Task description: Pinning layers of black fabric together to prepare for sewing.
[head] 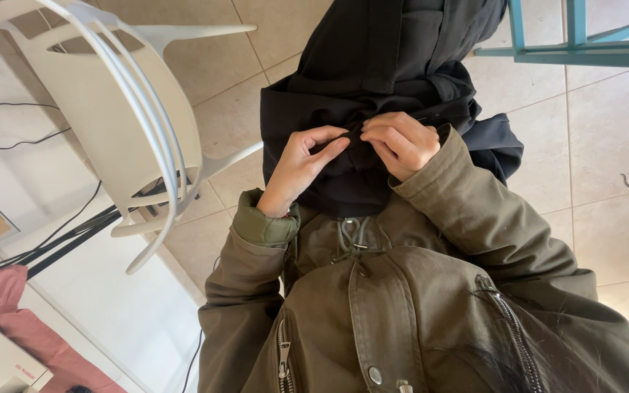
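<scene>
While I look straight down my own front, the beige tiled floor (613,131) fills most of the view, and my olive-green parka (402,306) covers the lower half, its hem cut off by the bottom edge. A white plastic chair (111,109) stands to my left, its top running out of view. The black garment (373,65) hangs in front of me over the floor, its far end cut off at the top edge, so I cannot tell what kind of garment it is. My left hand (301,169) has its fingers (333,148) curled and pinched on a fold of the black cloth. My right hand (400,142) grips the same bunched fold just beside it, fingers closed, the fingertips buried in the cloth. Whatever lies between the two hands is too dark to make out.
</scene>
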